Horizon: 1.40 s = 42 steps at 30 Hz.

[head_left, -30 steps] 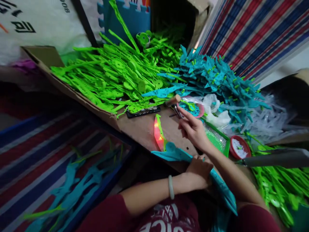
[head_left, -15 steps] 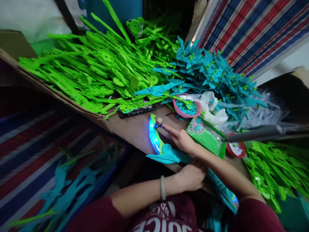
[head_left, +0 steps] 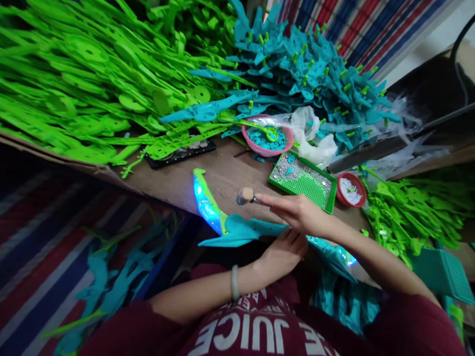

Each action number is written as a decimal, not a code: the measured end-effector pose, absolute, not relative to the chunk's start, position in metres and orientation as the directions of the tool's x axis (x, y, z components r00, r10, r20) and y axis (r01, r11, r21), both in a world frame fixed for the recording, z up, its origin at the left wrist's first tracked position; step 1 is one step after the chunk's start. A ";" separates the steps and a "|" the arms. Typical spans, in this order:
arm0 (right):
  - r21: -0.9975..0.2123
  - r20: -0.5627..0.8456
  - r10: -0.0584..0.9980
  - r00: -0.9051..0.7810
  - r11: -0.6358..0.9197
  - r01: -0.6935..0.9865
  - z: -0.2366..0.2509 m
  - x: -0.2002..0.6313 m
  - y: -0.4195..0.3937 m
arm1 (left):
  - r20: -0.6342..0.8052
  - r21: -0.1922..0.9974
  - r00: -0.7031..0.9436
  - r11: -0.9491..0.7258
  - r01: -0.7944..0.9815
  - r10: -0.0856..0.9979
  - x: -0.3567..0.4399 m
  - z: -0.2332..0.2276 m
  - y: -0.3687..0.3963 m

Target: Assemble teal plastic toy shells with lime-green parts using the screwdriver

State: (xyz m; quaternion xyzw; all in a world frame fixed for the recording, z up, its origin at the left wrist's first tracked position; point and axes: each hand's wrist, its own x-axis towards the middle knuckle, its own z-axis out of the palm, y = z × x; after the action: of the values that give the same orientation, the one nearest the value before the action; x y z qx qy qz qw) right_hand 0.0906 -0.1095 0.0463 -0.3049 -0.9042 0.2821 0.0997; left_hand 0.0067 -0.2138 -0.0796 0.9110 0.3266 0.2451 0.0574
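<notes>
My right hand (head_left: 299, 212) grips a small hammer (head_left: 245, 196) by its handle, its head raised a little above the brown cardboard work surface (head_left: 230, 178). Under it lies a teal and green plastic toy (head_left: 237, 225) whose green blade glows blue. My left hand (head_left: 284, 252), with a pale bracelet at the wrist, rests on the toy's teal part at the near edge of the surface and holds it down.
A large heap of green plastic parts (head_left: 92, 84) fills the back left, a teal heap (head_left: 308, 74) the back right. A pink bowl (head_left: 267, 141), a green tray (head_left: 302, 180), a red dish (head_left: 351, 190) and a black phone (head_left: 181, 153) lie beyond the toy. More green parts (head_left: 411, 212) lie right.
The hammer came down from near the pink bowl onto the toy, then lifted slightly. The toy's light went from red to blue. The view tilted down and left.
</notes>
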 end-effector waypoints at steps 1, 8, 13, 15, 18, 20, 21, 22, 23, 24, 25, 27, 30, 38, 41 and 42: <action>-0.603 0.068 0.594 -0.802 0.664 0.441 0.057 0.091 -0.110 | 0.427 0.245 0.665 -0.787 0.567 0.613 0.005 -0.081 -0.217; -0.448 0.110 0.709 -0.696 0.661 0.602 0.110 0.135 -0.151 | 0.606 0.192 0.610 -0.838 0.511 0.511 -0.003 -0.103 -0.226; -0.495 0.231 0.909 -0.346 0.416 0.763 0.099 0.186 -0.220 | 0.749 0.204 0.510 -0.879 0.430 0.424 -0.007 -0.110 -0.218; -0.528 0.336 0.925 -0.179 0.342 0.777 0.084 0.198 -0.254 | 0.787 0.196 0.478 -0.893 0.404 0.389 -0.007 -0.109 -0.215; -0.557 0.496 0.867 0.039 0.284 0.781 0.055 0.204 -0.304 | 0.808 0.186 0.464 -0.904 0.386 0.364 -0.007 -0.105 -0.212; -0.588 0.534 0.827 0.175 0.215 0.780 0.037 0.203 -0.331 | 0.815 0.179 0.460 -0.908 0.380 0.353 -0.008 -0.102 -0.211; -0.606 0.529 0.817 0.231 0.173 0.777 0.028 0.203 -0.342 | 0.818 0.173 0.459 -0.909 0.378 0.346 -0.008 -0.101 -0.210; -0.618 0.518 0.811 0.273 0.135 0.774 0.020 0.203 -0.351 | 0.820 0.164 0.462 -0.912 0.375 0.337 -0.008 -0.100 -0.209; -0.625 0.504 0.808 0.304 0.098 0.774 0.014 0.204 -0.358 | 0.822 0.155 0.466 -0.915 0.372 0.328 -0.009 -0.099 -0.209; -0.628 0.496 0.801 0.335 0.064 0.776 0.008 0.205 -0.362 | 0.823 0.148 0.469 -0.918 0.368 0.321 -0.009 -0.099 -0.208; -0.625 0.506 0.779 0.369 0.037 0.779 0.003 0.207 -0.364 | 0.822 0.145 0.474 -0.920 0.363 0.316 -0.010 -0.099 -0.207; -0.621 0.545 0.712 0.443 -0.013 0.783 -0.005 0.215 -0.364 | 0.819 0.145 0.481 -0.925 0.352 0.312 -0.011 -0.099 -0.206; -0.604 0.417 0.810 0.412 -0.092 0.792 -0.008 0.231 -0.357 | 0.823 0.159 0.472 -0.926 0.342 0.316 -0.012 -0.099 -0.206; -0.682 0.231 0.743 0.628 -0.337 0.649 0.002 0.275 -0.347 | 0.833 0.153 0.474 -0.941 0.301 0.286 -0.018 -0.095 -0.207; -0.646 0.191 0.796 0.575 -0.339 0.684 -0.011 0.297 -0.331 | 0.840 0.140 0.470 -0.945 0.295 0.271 -0.020 -0.094 -0.206; -0.629 0.147 0.832 0.535 -0.339 0.700 -0.014 0.305 -0.325 | 0.841 0.141 0.470 -0.946 0.291 0.269 -0.021 -0.094 -0.205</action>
State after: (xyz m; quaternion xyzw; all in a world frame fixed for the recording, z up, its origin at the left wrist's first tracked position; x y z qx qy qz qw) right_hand 0.3052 -0.3246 -0.0145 -0.8119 -0.4717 0.1004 0.3290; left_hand -0.0209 -0.2054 -0.0942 0.8573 0.1633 0.4881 -0.0109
